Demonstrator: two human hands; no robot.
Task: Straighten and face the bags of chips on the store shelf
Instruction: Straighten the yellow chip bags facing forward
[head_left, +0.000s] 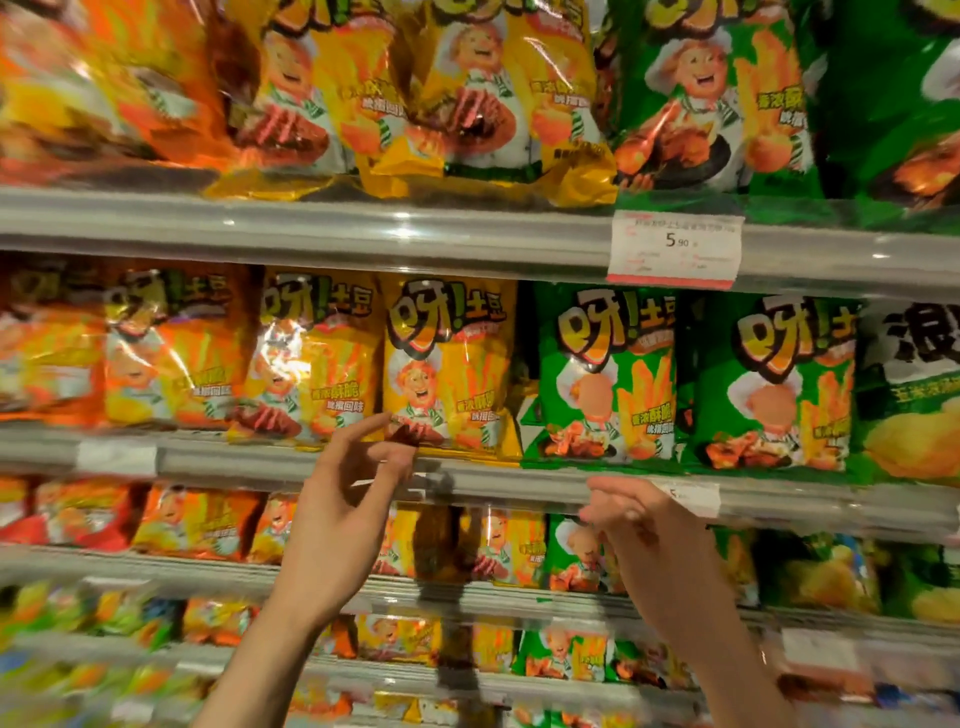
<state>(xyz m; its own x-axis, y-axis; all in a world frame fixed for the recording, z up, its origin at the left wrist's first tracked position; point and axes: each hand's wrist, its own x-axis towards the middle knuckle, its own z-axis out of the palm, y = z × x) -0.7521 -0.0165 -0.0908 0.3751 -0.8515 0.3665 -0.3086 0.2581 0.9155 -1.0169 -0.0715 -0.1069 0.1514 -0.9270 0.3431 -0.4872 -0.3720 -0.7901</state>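
Note:
Rows of chip bags fill the store shelves: orange bags (171, 348) at left, yellow bags (447, 364) in the middle, green bags (608, 374) at right. My left hand (348, 499) is raised just below the yellow bag on the middle shelf, fingers loosely spread, fingertips near the bag's bottom corner, holding nothing. My right hand (639, 519) hovers in front of the shelf rail (519, 480) beneath the green bags, fingers loosely curled, blurred, with nothing in it.
A top shelf holds larger yellow bags (467, 93) and green bags (711, 98) above a white price tag (675, 247). Lower shelves carry smaller bags (498, 545). A different green bag (914, 395) stands at far right.

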